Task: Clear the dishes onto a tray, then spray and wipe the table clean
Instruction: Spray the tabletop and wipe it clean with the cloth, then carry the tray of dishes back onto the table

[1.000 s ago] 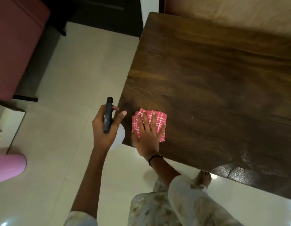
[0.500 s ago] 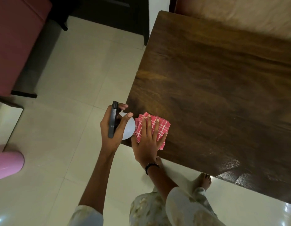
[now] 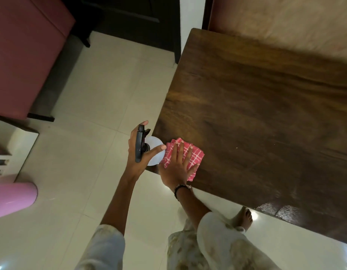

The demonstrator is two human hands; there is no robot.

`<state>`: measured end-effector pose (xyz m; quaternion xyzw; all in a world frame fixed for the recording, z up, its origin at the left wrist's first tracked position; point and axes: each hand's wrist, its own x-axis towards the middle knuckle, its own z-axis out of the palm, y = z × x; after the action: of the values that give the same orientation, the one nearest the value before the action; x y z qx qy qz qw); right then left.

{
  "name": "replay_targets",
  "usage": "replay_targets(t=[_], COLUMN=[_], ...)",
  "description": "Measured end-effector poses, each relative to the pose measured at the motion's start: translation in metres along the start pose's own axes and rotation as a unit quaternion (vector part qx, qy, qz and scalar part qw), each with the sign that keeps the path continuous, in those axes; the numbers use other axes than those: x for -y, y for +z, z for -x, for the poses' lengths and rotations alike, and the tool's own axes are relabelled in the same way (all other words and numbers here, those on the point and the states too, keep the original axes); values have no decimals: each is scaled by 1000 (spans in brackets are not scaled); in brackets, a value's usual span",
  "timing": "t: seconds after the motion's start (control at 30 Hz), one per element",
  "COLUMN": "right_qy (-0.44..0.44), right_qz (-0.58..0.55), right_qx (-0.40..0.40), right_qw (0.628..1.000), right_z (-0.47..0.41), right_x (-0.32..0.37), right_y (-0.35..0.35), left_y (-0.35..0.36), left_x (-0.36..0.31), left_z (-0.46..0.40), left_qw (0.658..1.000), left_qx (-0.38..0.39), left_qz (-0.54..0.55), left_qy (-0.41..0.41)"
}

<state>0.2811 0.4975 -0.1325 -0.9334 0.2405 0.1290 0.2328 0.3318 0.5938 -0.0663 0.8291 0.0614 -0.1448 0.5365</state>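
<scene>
Head: pink bin (image 3: pixel 13 199) beside table (image 3: pixel 266 114).

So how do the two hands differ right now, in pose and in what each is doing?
The left hand curls round the spray bottle off the table's corner; the right hand lies flat, fingers straight. The left hand holds its load up; the right hand presses the red checked cloth onto the table. Both are bare.

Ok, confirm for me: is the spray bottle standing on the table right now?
No, the left hand grips the spray bottle at the table corner.
</scene>
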Motion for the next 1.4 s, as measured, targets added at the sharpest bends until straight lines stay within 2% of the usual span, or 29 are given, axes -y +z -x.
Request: replay_targets(t=[0.07,0.1,0.17,0.27,0.33,0.4,0.5,0.63,0.7,1.03,1.27,1.4], right_qy=[-10,-13,-16,-21,-33,-34,-30,-3,8,71,122,123], right_qz=[6,-11,-42,-79,-101,-122,-137,-142,-156,-197,-246,-261], right_qx=[138,162,178,170,144,135,124,130,131,67,21,-5], right_qw=[990,987,983,982,984,983,982,981,979,976,961,957], right_z=[-2,-4,-7,-1,7,14,26,41,53,114,137,140], right_x=[-1,-3,-9,-16,-30,-49,-90,-163,-211,-451,-576,-633], right_y=[-11,-18,-31,-50,-66,-81,-115,-171,-203,-350,-412,-442], left_y=[-1,-2,-1,8,22,40,73,124,155,345,455,512], left_x=[4,6,11,16,19,22,0,-57,-86,-210,-270,-294], left_z=[-1,1,6,34,64,90,121,146,160,250,291,300], left_qw=[999,998,993,972,962,957,966,991,995,999,992,986], left_qx=[-15,-39,-83,-145,-185,-193,-144,-66,-43,34,122,158], left_qz=[-23,-33,-50,-51,-39,-65,-91,-75,-51,-13,-34,-36], left_qy=[-20,-22,-63,-178,-198,-206,-195,-95,-81,-28,10,30])
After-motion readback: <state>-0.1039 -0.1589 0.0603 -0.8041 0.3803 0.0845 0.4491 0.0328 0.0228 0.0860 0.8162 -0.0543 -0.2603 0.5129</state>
